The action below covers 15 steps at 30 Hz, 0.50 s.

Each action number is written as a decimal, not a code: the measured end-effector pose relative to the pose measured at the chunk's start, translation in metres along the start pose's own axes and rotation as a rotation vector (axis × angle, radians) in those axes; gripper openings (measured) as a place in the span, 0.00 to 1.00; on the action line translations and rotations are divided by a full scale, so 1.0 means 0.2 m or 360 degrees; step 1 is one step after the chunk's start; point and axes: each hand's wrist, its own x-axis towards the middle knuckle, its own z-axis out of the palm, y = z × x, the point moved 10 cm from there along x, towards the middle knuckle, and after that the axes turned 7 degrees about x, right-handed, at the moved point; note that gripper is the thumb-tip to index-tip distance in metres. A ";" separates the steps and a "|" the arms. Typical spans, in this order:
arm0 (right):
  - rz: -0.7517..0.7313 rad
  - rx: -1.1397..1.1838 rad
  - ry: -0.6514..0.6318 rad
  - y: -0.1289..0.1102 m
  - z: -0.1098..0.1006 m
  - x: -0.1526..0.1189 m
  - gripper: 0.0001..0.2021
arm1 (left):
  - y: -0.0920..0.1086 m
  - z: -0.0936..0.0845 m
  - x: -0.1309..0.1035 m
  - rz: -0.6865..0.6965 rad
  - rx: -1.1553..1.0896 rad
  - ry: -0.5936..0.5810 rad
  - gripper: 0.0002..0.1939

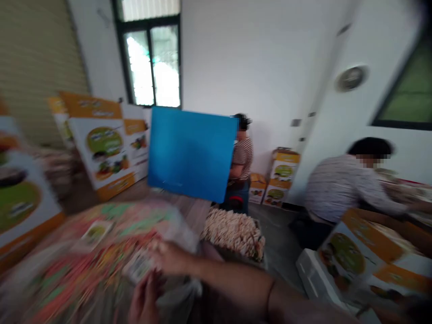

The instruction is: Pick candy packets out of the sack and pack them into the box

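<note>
Near the bottom centre, my right hand (168, 257) reaches in from the right, its fingers closed on a small clear packet (139, 266) with a pale printed label. My left hand (146, 297) is just below, its fingers touching the packet's lower edge. Both hands are blurred. Beneath them spreads a heap of thin red, green and yellow pieces (81, 270) on and under clear plastic sheeting. A labelled packet (96, 235) lies on top of the heap, to the left of my hands.
Past the heap stand a blue board (192, 153) and printed cartons (101, 144). A crate of pale pieces (234, 231) is beyond my right forearm. One person (243, 157) is behind the board; another (340, 184) bends at the right near an open carton (351, 256).
</note>
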 end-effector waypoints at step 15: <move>-0.0810 -0.0704 -0.0985 -0.02 0.91 0.41 0.10 | -0.44 -0.36 -0.25 -0.0320 0.0070 0.0046 0.16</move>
